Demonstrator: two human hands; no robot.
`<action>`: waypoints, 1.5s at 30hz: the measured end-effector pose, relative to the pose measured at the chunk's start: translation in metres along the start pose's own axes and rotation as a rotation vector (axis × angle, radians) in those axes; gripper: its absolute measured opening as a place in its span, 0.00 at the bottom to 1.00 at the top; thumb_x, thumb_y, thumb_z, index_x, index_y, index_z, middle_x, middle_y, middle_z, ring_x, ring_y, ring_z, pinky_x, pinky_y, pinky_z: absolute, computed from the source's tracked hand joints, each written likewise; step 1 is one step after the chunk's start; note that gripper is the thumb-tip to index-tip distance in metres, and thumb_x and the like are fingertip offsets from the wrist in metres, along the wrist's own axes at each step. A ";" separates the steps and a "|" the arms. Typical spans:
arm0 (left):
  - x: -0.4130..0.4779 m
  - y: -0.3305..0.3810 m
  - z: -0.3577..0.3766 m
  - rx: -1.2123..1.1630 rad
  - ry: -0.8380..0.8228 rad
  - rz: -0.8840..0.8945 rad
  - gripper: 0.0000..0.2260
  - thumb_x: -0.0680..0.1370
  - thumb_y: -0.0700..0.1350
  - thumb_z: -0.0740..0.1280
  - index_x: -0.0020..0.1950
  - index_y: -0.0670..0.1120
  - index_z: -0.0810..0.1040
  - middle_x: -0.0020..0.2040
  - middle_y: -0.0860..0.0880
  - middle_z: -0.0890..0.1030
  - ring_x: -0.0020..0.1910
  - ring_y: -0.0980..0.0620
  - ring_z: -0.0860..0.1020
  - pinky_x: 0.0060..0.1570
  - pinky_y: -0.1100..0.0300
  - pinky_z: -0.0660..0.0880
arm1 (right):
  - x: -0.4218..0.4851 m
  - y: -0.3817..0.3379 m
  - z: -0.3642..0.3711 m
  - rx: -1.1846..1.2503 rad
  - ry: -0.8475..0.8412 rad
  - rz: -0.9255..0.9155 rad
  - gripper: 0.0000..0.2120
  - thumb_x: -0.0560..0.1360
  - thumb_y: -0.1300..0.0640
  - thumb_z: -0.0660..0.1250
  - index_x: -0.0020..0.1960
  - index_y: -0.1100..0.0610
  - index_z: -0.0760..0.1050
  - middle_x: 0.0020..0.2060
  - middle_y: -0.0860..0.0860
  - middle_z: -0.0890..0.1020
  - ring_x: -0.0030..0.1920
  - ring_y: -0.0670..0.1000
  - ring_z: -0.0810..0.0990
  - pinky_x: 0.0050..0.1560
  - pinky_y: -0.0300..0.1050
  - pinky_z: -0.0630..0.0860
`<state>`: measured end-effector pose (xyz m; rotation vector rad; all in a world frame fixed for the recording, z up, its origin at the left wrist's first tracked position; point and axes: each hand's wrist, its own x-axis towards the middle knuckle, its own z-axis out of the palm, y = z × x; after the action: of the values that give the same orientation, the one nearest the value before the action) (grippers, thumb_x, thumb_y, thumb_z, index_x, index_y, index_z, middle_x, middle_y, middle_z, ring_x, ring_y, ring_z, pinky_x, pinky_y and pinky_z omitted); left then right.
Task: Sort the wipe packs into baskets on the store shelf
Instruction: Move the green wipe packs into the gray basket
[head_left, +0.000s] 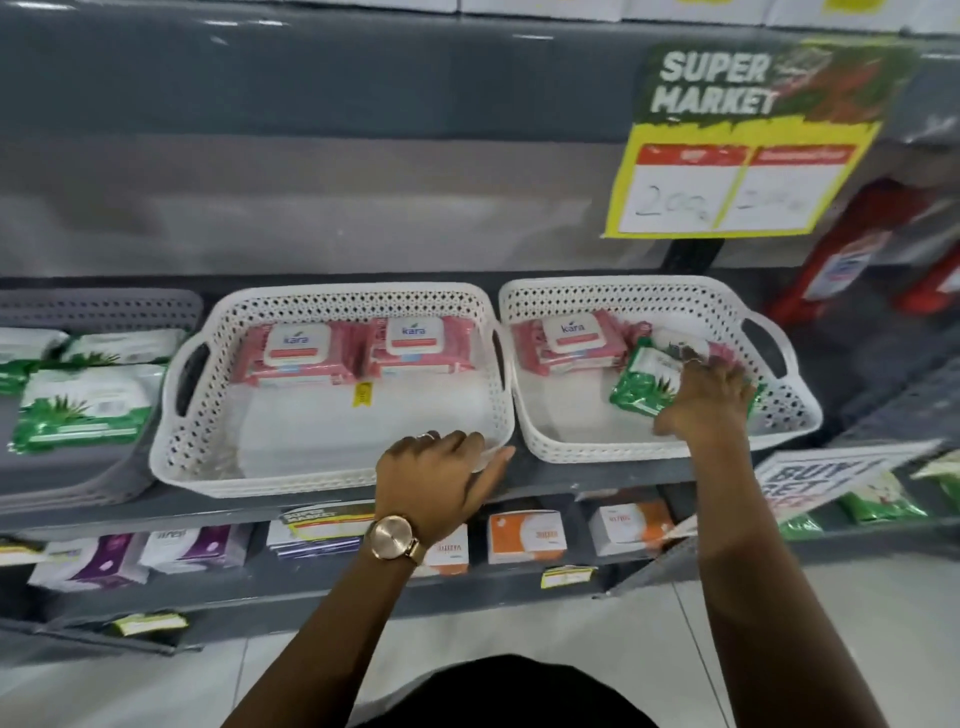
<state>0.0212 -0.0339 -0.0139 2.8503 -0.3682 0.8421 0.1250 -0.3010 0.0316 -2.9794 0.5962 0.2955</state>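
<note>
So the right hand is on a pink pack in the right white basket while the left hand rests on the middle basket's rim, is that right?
Not quite: in the head view the right hand is on a green pack, not pink; the rest holds, with the left hand at the middle basket's rim.

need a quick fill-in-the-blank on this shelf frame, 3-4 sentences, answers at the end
1. The right hand grips a ____ wipe pack in the right white basket.
2. The middle white basket holds ____ pink Kara packs.
3. The left hand rests on the front rim of the ____ white basket.
4. The wristwatch is on the ____ wrist.

Answers: green; two; middle; left
</note>
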 end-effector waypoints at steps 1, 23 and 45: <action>0.000 -0.001 0.002 0.012 0.015 0.005 0.23 0.80 0.60 0.57 0.31 0.49 0.75 0.24 0.51 0.76 0.22 0.50 0.73 0.27 0.64 0.61 | 0.005 0.004 0.001 0.001 0.017 -0.012 0.44 0.64 0.56 0.78 0.73 0.59 0.59 0.74 0.63 0.59 0.75 0.63 0.55 0.76 0.58 0.52; -0.025 -0.061 -0.028 -0.051 -0.093 0.176 0.12 0.77 0.53 0.61 0.43 0.48 0.80 0.30 0.52 0.81 0.27 0.50 0.79 0.23 0.62 0.72 | -0.052 -0.061 -0.006 0.560 0.427 -0.518 0.40 0.57 0.50 0.82 0.67 0.55 0.74 0.59 0.60 0.79 0.63 0.62 0.72 0.72 0.59 0.62; -0.175 -0.367 -0.146 0.160 0.061 -0.334 0.18 0.81 0.53 0.55 0.39 0.48 0.79 0.35 0.49 0.80 0.37 0.44 0.76 0.41 0.52 0.65 | -0.264 -0.496 0.043 0.232 0.137 -1.205 0.46 0.54 0.34 0.76 0.68 0.51 0.71 0.64 0.54 0.77 0.65 0.57 0.73 0.66 0.51 0.69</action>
<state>-0.0955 0.3816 -0.0141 2.8993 0.1889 0.9214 0.0720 0.2585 0.0679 -2.5558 -1.0666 -0.0842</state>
